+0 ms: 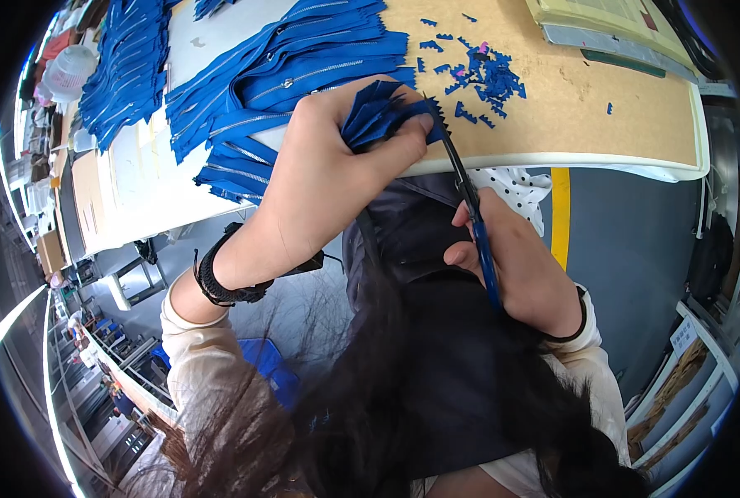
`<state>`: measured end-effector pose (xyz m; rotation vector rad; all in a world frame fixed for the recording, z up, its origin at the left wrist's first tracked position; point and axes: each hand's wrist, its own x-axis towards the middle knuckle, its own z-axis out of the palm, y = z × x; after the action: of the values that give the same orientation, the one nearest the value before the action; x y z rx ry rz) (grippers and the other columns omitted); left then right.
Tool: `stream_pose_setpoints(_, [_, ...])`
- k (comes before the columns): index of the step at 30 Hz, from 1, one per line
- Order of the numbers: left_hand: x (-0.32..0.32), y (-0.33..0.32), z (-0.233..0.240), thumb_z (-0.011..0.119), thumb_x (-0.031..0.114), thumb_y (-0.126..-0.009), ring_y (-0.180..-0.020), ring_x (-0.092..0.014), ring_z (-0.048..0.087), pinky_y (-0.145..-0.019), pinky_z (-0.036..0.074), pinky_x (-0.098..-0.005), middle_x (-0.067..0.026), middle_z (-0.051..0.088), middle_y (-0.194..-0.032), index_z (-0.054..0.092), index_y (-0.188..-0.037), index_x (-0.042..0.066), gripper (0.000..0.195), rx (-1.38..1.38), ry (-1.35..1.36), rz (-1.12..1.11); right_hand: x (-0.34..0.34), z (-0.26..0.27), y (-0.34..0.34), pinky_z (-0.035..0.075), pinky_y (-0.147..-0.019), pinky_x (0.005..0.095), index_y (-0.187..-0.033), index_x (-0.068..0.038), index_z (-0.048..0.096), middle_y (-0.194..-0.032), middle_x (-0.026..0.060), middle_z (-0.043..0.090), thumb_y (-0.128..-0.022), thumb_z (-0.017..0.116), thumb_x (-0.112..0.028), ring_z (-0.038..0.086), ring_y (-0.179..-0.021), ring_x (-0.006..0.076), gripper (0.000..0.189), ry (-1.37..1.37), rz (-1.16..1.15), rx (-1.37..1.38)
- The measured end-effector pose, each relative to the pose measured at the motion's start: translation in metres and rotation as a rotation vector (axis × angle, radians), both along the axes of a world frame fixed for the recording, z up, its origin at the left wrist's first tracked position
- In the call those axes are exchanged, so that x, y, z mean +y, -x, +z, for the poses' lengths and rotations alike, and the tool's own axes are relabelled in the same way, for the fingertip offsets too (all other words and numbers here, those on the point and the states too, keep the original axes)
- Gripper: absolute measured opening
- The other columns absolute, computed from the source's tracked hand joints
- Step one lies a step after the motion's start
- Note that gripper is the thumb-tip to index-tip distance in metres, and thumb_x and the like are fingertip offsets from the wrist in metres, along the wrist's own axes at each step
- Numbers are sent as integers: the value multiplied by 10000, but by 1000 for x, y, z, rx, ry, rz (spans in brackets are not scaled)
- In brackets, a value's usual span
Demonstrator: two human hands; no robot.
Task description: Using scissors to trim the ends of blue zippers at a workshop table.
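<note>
My left hand pinches a folded blue zipper tape end above the table edge. My right hand is closed around scissors with dark blades and blue handles. The blades reach up to the jagged edge of the fabric at my left fingertips; how far they are parted is unclear. Left of and beyond my left hand, a spread of blue zippers with metal teeth lies overlapped on the table. Small blue offcuts, with a few pink bits among them, form a loose pile to the right.
The table has a tan surface and a pale rim. More blue zippers lie at the far left. A yellowish covered stack sits at the back right. Spotted white cloth hangs below the edge. A rack stands at the lower right.
</note>
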<state>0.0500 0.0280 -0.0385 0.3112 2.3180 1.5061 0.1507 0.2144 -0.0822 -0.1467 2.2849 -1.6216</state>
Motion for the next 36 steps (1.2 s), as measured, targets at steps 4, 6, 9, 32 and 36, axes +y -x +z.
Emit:
stream_pose_setpoints(4, [2,0,0,674,72,-852,-735,-29,534,-671,460,-228,-25,664,-767,648,-898,-65,146,12,-25,13,-1,0,-1,417,-570,421,-837,2,379,-693,210,485,-869,731,-240,512,-657,457,428,19,-17,-22])
stream_pose_setpoints(6, [3,0,-1,674,71,-852,-732,-28,528,-667,458,-229,-21,659,-762,648,-894,-64,144,10,-28,21,0,0,-1,416,-555,419,-833,1,382,-662,200,481,-865,736,-233,525,-638,447,426,2,-10,-57])
stream_pose_setpoints(9, [4,-1,-2,674,70,-851,-726,-27,516,-659,453,-231,-16,651,-755,646,-889,-64,142,17,-36,31,-1,-2,0,412,-540,425,-832,0,389,-637,195,480,-863,738,-214,535,-616,438,410,-30,4,11])
stream_pose_setpoints(32, [-2,4,-3,698,79,-859,-760,-14,544,-664,460,-189,28,649,-819,657,-956,-31,152,-96,-75,9,-4,-7,3,407,-575,329,-922,-16,476,-650,87,478,-962,590,-240,502,-564,228,254,-66,115,9])
stream_pose_setpoints(36, [-6,6,-6,700,83,-858,-757,-9,535,-660,456,-192,32,639,-815,651,-950,-31,155,-173,-77,-16,-11,-10,-2,392,-538,313,-917,-14,474,-636,84,491,-957,597,-208,492,-521,217,233,-32,16,39])
